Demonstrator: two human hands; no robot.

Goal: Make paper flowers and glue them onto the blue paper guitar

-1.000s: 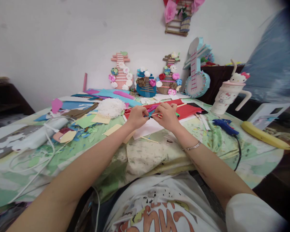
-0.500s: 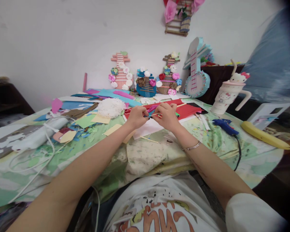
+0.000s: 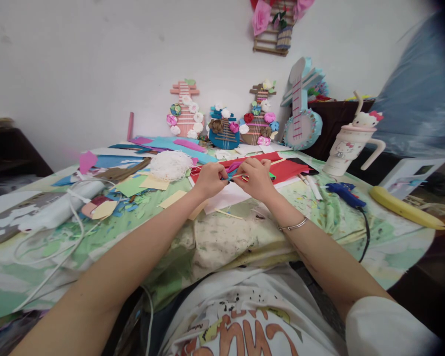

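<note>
My left hand and my right hand meet over the middle of the table, both pinched on a small blue and pink craft piece with a thin wooden stick through it. The fingers of both hands are curled tight around it. Under them lie a red foam sheet and a white paper sheet. Most of the small piece is hidden by my fingers.
Several flower-decorated foam guitars stand along the back wall. A white thread bundle and foam scraps lie left. A blue glue gun, a cartoon-cat cup and a banana sit right. White cables trail at left.
</note>
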